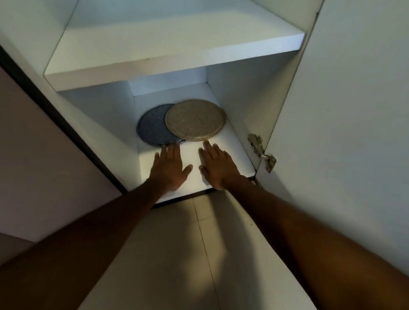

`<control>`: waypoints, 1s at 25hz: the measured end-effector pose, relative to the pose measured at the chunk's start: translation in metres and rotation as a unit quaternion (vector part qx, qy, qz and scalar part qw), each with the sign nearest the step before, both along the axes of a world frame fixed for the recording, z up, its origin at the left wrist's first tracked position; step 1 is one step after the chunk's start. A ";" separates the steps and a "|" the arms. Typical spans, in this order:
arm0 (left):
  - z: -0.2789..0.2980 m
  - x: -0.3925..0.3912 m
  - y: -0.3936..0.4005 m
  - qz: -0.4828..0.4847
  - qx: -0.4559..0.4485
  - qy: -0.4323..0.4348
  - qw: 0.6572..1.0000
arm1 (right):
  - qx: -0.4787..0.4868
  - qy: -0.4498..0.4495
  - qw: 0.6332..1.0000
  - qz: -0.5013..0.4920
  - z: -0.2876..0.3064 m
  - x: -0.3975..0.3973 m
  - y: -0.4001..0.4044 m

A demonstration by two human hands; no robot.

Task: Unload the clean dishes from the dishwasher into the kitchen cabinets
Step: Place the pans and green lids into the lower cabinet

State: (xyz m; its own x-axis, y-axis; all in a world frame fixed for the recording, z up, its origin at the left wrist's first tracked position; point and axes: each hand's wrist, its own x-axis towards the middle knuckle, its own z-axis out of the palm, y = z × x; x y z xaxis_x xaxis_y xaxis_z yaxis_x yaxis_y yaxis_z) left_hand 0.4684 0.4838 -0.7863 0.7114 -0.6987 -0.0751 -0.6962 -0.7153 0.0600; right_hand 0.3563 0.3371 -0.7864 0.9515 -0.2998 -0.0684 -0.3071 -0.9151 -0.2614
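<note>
Two round plates lie on the bottom shelf (234, 156) of an open white cabinet. The beige speckled plate (195, 119) overlaps the right part of the dark blue speckled plate (153, 128). My left hand (169, 166) hovers flat over the shelf just in front of the blue plate, fingers straight, fingertips at its near rim. My right hand (216, 166) is flat beside it, fingers straight, its fingertips just short of the beige plate's near edge. Neither hand holds anything.
An upper shelf (170, 59) juts out above the plates. The open cabinet door (353, 114) stands at the right with a metal hinge (261, 151). A dark-edged panel (37, 105) borders the left. Tiled floor (206, 260) lies below.
</note>
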 end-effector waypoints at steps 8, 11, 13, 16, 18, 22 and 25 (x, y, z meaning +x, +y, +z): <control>0.117 -0.102 0.031 -0.296 0.022 -0.087 0.951 | 0.059 -0.081 0.994 -0.030 0.093 -0.157 0.077; 0.198 -0.169 0.019 -0.433 -0.071 -0.201 0.876 | 0.021 -0.114 0.993 -0.028 0.158 -0.217 0.075; 0.260 -0.210 0.008 -0.496 -0.122 -0.243 0.825 | -0.009 -0.174 0.985 -0.021 0.211 -0.257 0.071; 0.343 -0.266 -0.002 -0.527 -0.260 -0.287 0.757 | -0.057 -0.289 0.955 0.017 0.298 -0.321 0.073; 0.381 -0.307 0.000 -0.505 -0.330 -0.300 0.739 | -0.110 -0.357 0.928 0.015 0.346 -0.371 0.083; 0.424 -0.397 -0.026 -0.455 -0.367 -0.364 0.725 | -0.203 -0.465 0.861 -0.041 0.384 -0.460 0.077; 0.457 -0.427 -0.047 -0.375 -0.323 -0.507 0.706 | -0.264 -0.572 0.771 -0.098 0.383 -0.483 0.032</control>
